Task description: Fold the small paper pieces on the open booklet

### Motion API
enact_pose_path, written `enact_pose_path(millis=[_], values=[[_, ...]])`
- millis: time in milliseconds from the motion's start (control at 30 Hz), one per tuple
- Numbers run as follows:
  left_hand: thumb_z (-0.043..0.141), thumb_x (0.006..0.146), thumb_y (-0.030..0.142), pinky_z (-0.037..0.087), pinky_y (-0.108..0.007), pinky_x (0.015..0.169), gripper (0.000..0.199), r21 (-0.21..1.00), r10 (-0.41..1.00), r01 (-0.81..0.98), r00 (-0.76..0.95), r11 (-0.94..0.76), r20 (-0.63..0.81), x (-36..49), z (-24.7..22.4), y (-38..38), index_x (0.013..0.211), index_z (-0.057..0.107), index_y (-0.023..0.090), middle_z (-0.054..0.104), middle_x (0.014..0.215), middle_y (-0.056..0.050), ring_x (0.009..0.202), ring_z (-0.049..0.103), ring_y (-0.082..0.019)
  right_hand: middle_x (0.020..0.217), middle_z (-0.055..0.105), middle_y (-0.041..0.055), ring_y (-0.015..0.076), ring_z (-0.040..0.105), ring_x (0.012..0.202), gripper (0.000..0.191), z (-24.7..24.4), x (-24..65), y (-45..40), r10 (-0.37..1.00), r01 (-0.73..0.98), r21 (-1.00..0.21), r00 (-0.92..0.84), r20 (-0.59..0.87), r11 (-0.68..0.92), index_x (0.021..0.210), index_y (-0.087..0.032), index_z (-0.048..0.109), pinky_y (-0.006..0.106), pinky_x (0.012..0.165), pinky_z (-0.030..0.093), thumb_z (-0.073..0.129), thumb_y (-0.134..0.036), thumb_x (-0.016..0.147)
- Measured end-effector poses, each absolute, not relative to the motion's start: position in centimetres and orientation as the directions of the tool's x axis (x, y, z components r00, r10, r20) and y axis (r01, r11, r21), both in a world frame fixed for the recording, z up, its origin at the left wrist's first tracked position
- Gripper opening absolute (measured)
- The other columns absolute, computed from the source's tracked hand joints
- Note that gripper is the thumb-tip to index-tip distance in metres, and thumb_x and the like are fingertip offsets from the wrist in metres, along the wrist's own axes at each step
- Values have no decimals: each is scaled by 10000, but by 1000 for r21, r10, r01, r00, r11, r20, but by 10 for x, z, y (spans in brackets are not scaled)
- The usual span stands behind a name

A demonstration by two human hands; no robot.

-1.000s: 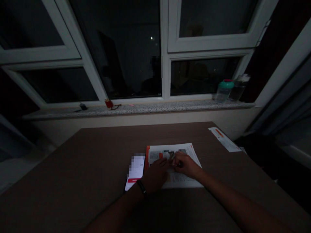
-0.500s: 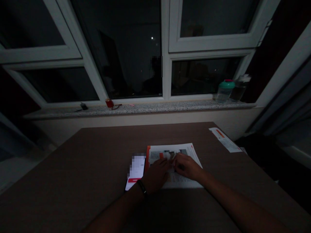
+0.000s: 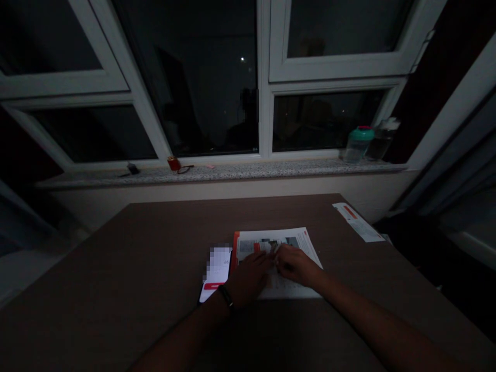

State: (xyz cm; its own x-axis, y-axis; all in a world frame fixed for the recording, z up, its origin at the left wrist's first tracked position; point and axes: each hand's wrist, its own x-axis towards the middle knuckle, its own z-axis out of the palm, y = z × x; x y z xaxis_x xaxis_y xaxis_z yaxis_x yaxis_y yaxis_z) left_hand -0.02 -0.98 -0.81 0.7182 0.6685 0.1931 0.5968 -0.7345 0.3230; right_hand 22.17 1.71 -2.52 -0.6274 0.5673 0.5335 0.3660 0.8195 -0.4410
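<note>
A printed sheet or booklet (image 3: 287, 291) with an orange left edge lies on the brown table (image 3: 163, 232). My left hand (image 3: 248, 279), a dark band on its wrist, rests over the sheet's left part with fingers stretched towards the middle. Close against those fingertips is my right hand (image 3: 297, 264), its fingers curled into a pinch on the page. What sits in that pinch is too dark and small to make out. Beside my left wrist lies a lit phone (image 3: 217, 268), partly covered by that arm.
A printed paper strip (image 3: 358, 223) lies at the table's right edge. On the granite sill (image 3: 240, 173) stand a teal-lidded bottle (image 3: 358, 144), a clear bottle (image 3: 382, 139), a small red jar (image 3: 173, 164) and a small dark object (image 3: 133, 168). Windows rise behind.
My right hand's fingers have shifted slightly at the same spot on the page. My left hand stays nearly still. The whole view has moved a little.
</note>
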Motion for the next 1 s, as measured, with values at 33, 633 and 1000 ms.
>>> enact_pose_path(millis=[33, 633, 1000], values=[[491, 857, 68, 334, -450, 1139, 537, 324, 665, 592, 720, -738, 200, 0, -8, -10, 1370, 437, 216, 466, 1452, -53, 1356, 382, -236, 775, 552, 22, 188, 523, 799, 183, -26, 221, 16, 535, 319, -448, -659, 529, 835, 757, -221, 471, 291, 704, 424, 536, -59, 812], [505, 846, 60, 332, -448, 1134, 524, 338, 675, 600, 715, -725, 180, 0, -5, -10, 1346, 465, 210, 469, 1449, -48, 1351, 383, -235, 798, 573, 28, 195, 542, 819, 197, -23, 220, 16, 607, 347, -520, -622, 494, 780, 739, -220, 481, 300, 718, 440, 553, -45, 793], [429, 925, 51, 425, -380, 1019, 529, 383, 715, 626, 681, -680, 158, 1, 6, -9, 1416, 403, 246, 596, 1243, -59, 1164, 506, -208, 710, 517, -11, 159, 514, 676, 182, -26, 226, 29, 822, 561, -625, -198, 535, 542, 698, -216, 461, 258, 611, 383, 579, -141, 815]])
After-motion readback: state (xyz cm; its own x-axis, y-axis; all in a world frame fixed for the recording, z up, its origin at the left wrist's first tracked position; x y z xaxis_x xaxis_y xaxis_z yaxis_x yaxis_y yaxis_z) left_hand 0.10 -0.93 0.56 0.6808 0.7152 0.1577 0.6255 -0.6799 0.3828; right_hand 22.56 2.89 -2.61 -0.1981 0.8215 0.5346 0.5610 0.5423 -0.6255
